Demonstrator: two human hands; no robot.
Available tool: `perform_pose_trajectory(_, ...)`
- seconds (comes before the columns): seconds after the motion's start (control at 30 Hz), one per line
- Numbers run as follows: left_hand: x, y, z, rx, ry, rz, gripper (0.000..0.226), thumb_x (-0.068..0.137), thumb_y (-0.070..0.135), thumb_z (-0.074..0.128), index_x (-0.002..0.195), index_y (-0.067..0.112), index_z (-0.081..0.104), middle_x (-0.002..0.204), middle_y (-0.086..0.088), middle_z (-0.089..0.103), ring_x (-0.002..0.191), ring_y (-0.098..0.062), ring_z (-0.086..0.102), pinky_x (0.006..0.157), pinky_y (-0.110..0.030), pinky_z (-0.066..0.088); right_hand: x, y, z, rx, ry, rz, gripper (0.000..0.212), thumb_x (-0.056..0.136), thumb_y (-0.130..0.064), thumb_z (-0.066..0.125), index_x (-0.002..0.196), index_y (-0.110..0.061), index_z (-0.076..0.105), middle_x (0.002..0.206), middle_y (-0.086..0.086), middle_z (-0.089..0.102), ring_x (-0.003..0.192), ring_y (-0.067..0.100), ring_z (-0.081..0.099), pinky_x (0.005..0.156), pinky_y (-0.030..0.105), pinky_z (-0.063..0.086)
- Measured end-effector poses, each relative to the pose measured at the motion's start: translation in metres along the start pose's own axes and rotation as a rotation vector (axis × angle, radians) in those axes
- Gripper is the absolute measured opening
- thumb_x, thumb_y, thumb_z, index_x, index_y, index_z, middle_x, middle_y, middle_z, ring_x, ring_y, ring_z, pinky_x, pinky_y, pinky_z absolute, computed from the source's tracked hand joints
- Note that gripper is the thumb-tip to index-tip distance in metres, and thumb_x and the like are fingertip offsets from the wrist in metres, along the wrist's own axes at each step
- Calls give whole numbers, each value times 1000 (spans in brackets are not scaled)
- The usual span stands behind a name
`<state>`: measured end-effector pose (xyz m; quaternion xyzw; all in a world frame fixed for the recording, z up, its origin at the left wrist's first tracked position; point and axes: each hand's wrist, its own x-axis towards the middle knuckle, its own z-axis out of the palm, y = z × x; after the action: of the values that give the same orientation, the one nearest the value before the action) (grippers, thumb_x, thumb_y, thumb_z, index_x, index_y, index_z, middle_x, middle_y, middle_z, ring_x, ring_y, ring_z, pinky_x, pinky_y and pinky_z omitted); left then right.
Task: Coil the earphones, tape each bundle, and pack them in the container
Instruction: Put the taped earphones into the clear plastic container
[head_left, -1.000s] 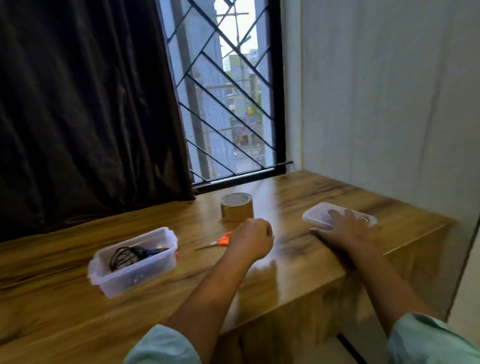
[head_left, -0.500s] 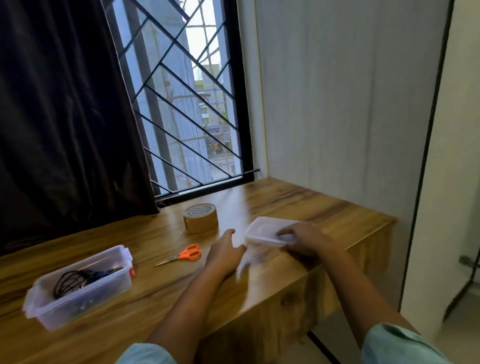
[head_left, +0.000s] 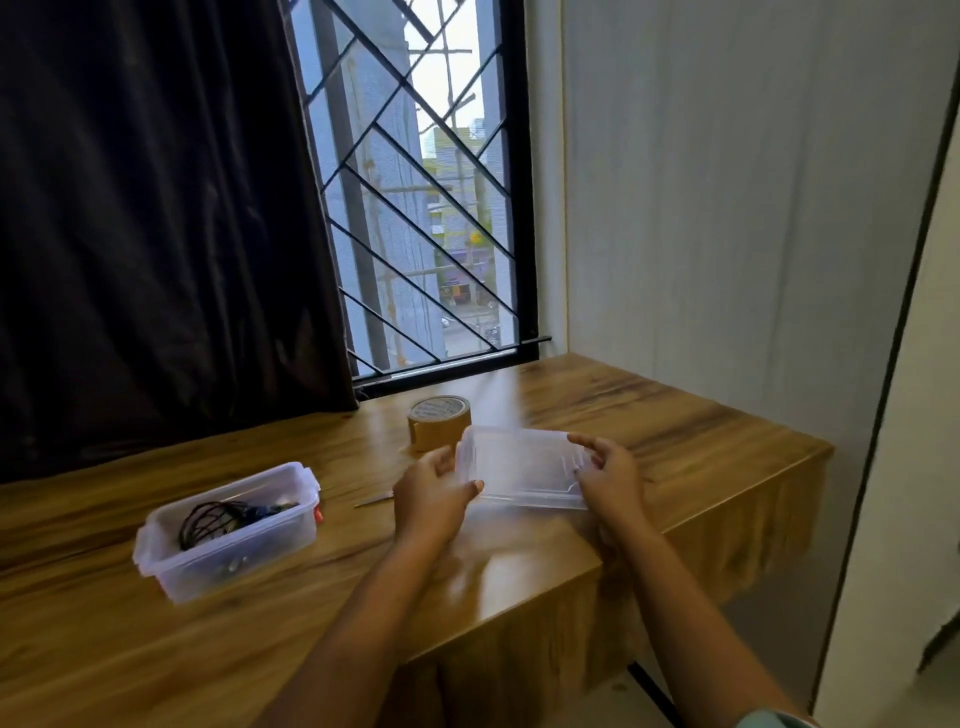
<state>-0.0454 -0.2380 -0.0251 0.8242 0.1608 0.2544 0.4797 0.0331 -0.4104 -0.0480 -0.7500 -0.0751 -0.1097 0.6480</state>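
Both of your hands hold the clear plastic lid, raised a little above the wooden table near its front edge. Your left hand grips the lid's left end, fingers curled behind it and the thumb pressed on its near edge. Your right hand pinches the right end, fingers bent over the far corner. The lid is tilted, its far side higher than the near one.

Your open clear container sits on the table to the left, well apart from both hands. The black earphones lie inside it in a loose coil, with some darker bits beside them that are too blurred to tell. A brown tape roll lies flat just behind the lid, towards the window. A thin metal blade pokes out from behind your left hand; the rest of it is hidden. A dark curtain hangs on the left beside the barred window.
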Motion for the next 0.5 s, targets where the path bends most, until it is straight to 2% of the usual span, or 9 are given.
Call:
perform_pose_trajectory(0.1,-1,6,-41,-56,106,106,55,77,12,75,128,13,56,118,1,65,89,-9,65,78,-29,58,-2,-21,23,102,-55,-40,43,87,11,53,122,-13,59,106,3,59,76,0,53,56,12,50)
perform_pose_trajectory(0.17,-1,3,-73,-17,189,125,46,79,15,74,123,14,60,113,-1,68,91,-10,65,82,-35,57,-4,-38,47,195,-74,-68,45,84,14,54,121,-10,59,105,3,62,83,3,58,59,5,47)
perform_pose_trajectory(0.23,-3,-7,-107,-32,270,90,38,80,16,73,117,13,65,107,-3,71,91,-13,66,82,-39,57,-8,-55,79,247,-110,-74,45,80,13,57,119,-9,63,112,5,65,99,14,62,76,12,49)
perform_pose_trajectory(0.3,-6,-19,-141,-50,346,49,32,81,16,73,112,12,68,103,-5,71,91,-16,67,80,-35,56,-17,-70,111,227,-182,-102,44,80,10,60,118,-11,64,113,4,65,104,14,60,89,23,49)
perform_pose_trajectory(0.4,-12,-36,-184,-82,443,-45,24,81,11,71,105,8,69,95,-5,70,79,-13,64,65,-22,49,-33,-86,154,202,-344,-118,44,84,4,61,125,-10,60,114,0,61,104,11,57,93,25,48)
perform_pose_trajectory(0.5,-17,-57,-215,-75,510,-120,20,81,11,71,101,10,70,95,-8,70,80,-17,63,66,-25,49,-48,-91,190,176,-477,-139,42,85,0,61,124,-12,61,114,1,64,107,15,60,95,33,50)
